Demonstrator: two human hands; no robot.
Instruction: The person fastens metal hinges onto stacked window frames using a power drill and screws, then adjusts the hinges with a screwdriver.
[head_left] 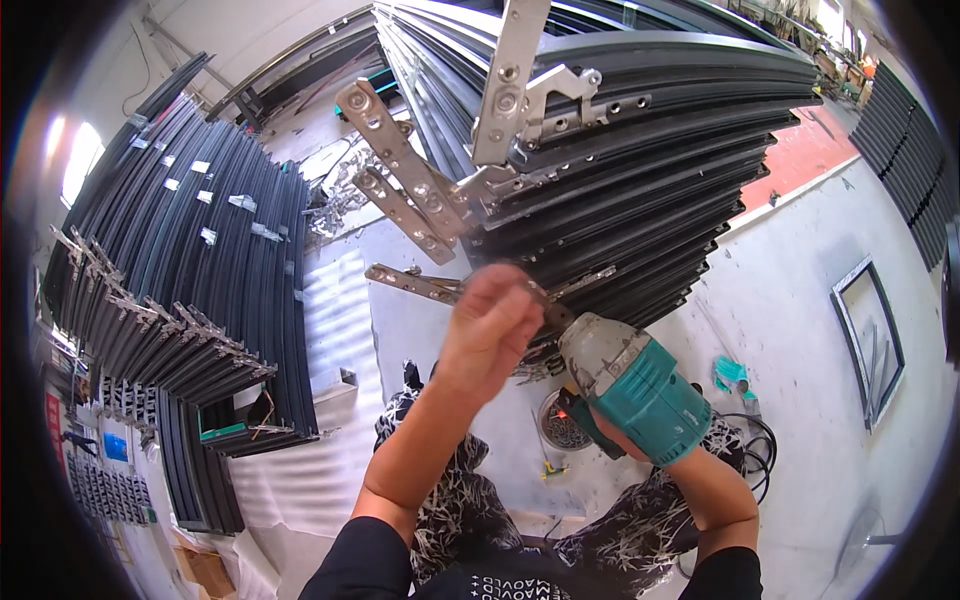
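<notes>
Gripping the teal cordless driver point(640, 385) in our right hand point(612, 440), left hand point(487, 325) pinching the steel hinge arm point(415, 283) at the frame stack's point(640, 190) lower corner. Bit could slip and nick fingers.

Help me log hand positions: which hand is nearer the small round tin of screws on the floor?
Right. The right hand, gripping the teal power drill, sits just beside the round tin. The left hand is higher up, at the metal hinge arm.
</notes>
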